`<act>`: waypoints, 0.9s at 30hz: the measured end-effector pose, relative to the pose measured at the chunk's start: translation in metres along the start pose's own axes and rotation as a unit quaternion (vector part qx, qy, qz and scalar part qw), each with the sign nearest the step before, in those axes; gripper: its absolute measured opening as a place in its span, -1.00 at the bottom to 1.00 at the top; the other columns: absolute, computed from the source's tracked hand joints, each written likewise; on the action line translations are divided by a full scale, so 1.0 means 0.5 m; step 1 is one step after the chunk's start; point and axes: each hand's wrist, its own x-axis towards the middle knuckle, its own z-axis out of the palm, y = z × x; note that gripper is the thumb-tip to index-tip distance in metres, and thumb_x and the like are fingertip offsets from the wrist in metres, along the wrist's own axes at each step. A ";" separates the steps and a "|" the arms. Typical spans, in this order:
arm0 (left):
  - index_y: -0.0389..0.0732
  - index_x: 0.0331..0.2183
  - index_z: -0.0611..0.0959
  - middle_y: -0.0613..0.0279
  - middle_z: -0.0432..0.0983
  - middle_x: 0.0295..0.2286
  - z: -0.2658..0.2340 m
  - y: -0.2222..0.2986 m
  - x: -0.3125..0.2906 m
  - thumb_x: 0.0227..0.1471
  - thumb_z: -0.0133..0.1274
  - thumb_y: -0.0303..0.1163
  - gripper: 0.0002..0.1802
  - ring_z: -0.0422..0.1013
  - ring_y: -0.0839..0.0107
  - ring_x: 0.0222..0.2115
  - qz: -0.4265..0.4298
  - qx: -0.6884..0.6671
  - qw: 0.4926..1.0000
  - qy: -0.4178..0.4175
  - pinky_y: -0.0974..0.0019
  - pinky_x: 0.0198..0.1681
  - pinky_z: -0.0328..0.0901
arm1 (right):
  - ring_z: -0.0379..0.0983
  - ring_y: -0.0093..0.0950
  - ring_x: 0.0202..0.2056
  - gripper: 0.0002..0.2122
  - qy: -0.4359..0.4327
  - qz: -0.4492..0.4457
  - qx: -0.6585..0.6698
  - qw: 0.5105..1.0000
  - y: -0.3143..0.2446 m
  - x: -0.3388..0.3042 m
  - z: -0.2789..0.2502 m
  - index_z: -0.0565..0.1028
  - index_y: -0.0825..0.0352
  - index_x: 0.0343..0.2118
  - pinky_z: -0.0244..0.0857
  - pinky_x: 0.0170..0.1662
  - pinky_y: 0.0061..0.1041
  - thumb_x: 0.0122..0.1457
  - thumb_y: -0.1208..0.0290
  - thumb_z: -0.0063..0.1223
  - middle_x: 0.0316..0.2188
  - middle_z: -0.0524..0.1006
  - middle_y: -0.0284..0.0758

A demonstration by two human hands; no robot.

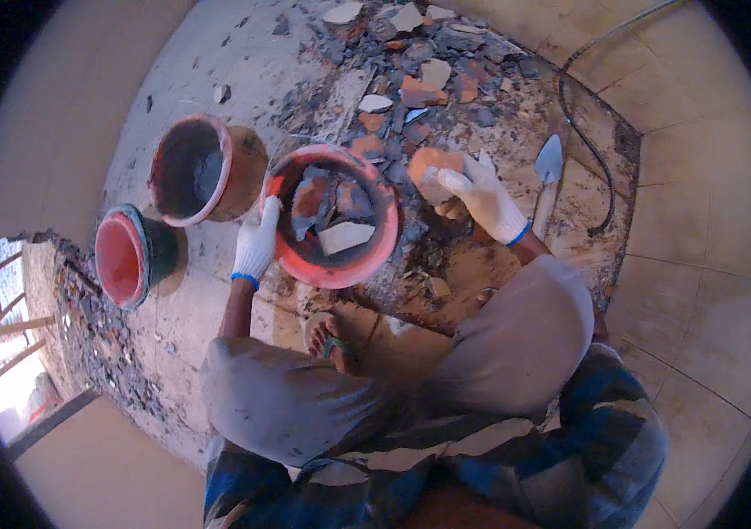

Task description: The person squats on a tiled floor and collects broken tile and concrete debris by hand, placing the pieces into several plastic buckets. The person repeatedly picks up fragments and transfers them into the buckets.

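My left hand (256, 244), in a white knit glove with a blue cuff, grips the left rim of a red bucket (336, 275). Inside that bucket lie broken pieces of tile and brick, among them a pale shard (345, 237). To the right of the bucket, my right hand (487, 201), gloved the same way, is closed round an orange-brown chunk of brick (431, 167). The chunk is held just above the rubble, apart from the bucket; the fingers beneath it are partly hidden.
A heap of broken tile and brick (424, 93) spreads beyond the bucket. A trowel (549, 167) lies to the right, near a dark hose (589, 137). Two more buckets, one reddish (221, 167) and one dark green (159, 251), stand at left. My sandalled foot (327, 338) is close below.
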 end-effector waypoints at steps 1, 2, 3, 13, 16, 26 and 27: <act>-0.43 0.13 0.67 -0.06 0.70 0.00 0.006 0.001 -0.001 0.44 0.00 0.21 -0.21 0.55 0.27 0.04 0.013 -0.025 1.000 -0.003 0.18 0.17 0.38 | 0.64 -0.59 -0.34 -0.49 -0.052 -0.028 0.033 0.998 -0.034 -0.003 -0.004 0.53 0.31 0.24 0.46 -0.39 -0.60 0.45 -0.01 0.11 -0.09 0.68 -0.30; -0.44 0.13 0.68 -0.05 0.70 0.01 0.008 0.004 -0.006 0.45 -0.01 0.20 -0.21 0.54 0.28 0.05 0.012 -0.036 0.999 0.000 0.19 0.18 0.37 | 0.61 -0.61 -0.31 -0.45 -0.106 -0.047 0.065 0.991 -0.058 -0.007 -0.004 0.52 0.27 0.27 0.47 -0.36 -0.58 0.45 -0.08 0.09 -0.12 0.67 -0.36; -0.44 0.13 0.68 -0.04 0.70 0.01 0.007 0.009 -0.011 0.47 -0.03 0.20 -0.21 0.53 0.29 0.06 0.008 -0.040 0.999 0.010 0.20 0.19 0.36 | 0.58 -0.64 -0.28 -0.40 -0.160 -0.068 0.097 0.980 -0.071 -0.005 0.002 0.51 0.22 0.31 0.47 -0.33 -0.57 0.44 -0.16 0.07 -0.15 0.67 -0.43; -0.44 0.17 0.66 -0.04 0.70 0.01 0.028 0.007 -0.022 0.47 -0.02 0.19 -0.21 0.55 0.28 0.03 -0.018 -0.075 0.996 0.040 0.17 0.15 0.39 | 0.59 0.07 0.08 -0.27 0.117 -0.331 -0.588 0.729 0.041 0.413 -0.140 0.36 0.16 0.44 0.47 0.14 0.08 0.30 -0.12 0.21 0.12 0.63 -0.02; -0.46 0.15 0.66 -0.12 0.72 0.00 0.026 0.004 -0.014 0.47 -0.04 0.19 -0.20 0.57 0.24 0.03 0.017 -0.037 0.998 0.040 0.14 0.12 0.40 | 0.57 0.08 0.12 -0.26 0.128 -0.195 -0.606 0.760 0.096 0.469 -0.127 0.35 0.13 0.45 0.47 0.16 0.09 0.28 -0.11 0.23 0.13 0.62 0.02; -0.44 0.14 0.66 -0.13 0.74 -0.07 0.032 -0.002 -0.006 0.43 0.02 0.20 -0.21 0.61 0.20 -0.03 0.013 -0.041 0.998 0.045 0.14 0.06 0.41 | 0.65 0.04 0.04 -0.35 0.202 -0.002 -0.324 0.924 0.105 0.388 -0.089 0.64 0.46 0.02 0.49 0.09 -0.07 0.38 -0.20 -0.01 0.04 0.69 0.08; -0.44 0.14 0.66 -0.10 0.74 -0.06 0.033 0.000 -0.008 0.43 0.02 0.20 -0.20 0.60 0.22 -0.01 0.014 -0.059 0.997 0.044 0.15 0.09 0.41 | 0.67 -0.07 0.00 -0.38 0.182 -0.087 -0.223 0.954 0.088 0.354 -0.070 0.62 0.44 0.09 0.50 0.07 -0.12 0.43 -0.15 -0.07 0.03 0.70 -0.01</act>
